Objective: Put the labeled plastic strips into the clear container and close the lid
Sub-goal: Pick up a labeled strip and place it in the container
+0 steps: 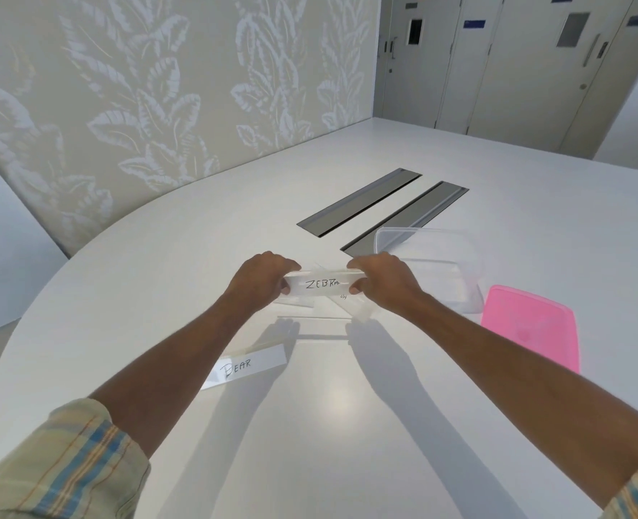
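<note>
A clear plastic strip labelled ZEBRA (323, 284) is held level above the table, gripped at its two ends. My left hand (263, 277) pinches its left end and my right hand (379, 275) pinches its right end. Under it lie other clear strips (351, 307), partly hidden by my hands. A strip labelled BEAR (244, 365) lies flat on the table nearer to me, to the left. The clear container (441, 264) stands open just right of my right hand. Its pink lid (532, 325) lies flat on the table beside it, nearer to me.
The white table (160, 294) has a curved left edge. Two grey cable hatches (358, 202) are set into it beyond the container. A leaf-patterned wall runs along the far left, and doors stand at the back right.
</note>
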A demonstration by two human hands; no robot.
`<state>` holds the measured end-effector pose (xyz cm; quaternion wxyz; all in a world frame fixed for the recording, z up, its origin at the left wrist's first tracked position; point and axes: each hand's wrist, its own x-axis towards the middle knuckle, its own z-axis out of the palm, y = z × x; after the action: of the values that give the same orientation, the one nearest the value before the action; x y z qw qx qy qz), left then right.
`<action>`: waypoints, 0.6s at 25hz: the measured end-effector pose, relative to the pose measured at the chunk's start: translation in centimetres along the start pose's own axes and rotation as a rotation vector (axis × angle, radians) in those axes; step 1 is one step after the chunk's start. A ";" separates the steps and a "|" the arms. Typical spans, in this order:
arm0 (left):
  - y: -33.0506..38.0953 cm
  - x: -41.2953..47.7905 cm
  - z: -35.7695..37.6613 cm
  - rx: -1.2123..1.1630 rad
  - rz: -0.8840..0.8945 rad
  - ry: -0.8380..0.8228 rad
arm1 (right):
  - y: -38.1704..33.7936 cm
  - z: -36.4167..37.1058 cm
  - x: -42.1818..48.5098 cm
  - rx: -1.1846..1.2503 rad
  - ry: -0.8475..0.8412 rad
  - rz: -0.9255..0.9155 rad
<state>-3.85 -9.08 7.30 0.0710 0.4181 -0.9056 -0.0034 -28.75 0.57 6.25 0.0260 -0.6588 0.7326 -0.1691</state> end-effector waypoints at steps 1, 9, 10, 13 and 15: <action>0.7 0.7 -0.6 0.004 0.002 0.006 | 0.7 -0.9 0.4 0.001 0.017 -0.002; 7.6 7.9 -3.7 0.056 0.044 0.120 | 7.7 -7.8 2.9 0.028 0.071 0.038; 8.5 8.8 -3.9 0.061 0.050 0.131 | 8.7 -8.4 3.2 0.035 0.078 0.043; 11.3 11.4 -3.7 0.066 0.057 0.134 | 12.0 -9.4 4.0 0.049 0.078 0.070; 13.1 13.0 -3.2 0.074 0.061 0.127 | 14.2 -9.6 4.3 0.072 0.087 0.084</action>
<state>-21.72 -10.24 12.94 0.1129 0.3920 -0.9111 0.0587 -45.38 -0.51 12.13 0.0251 -0.6182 0.7535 -0.2225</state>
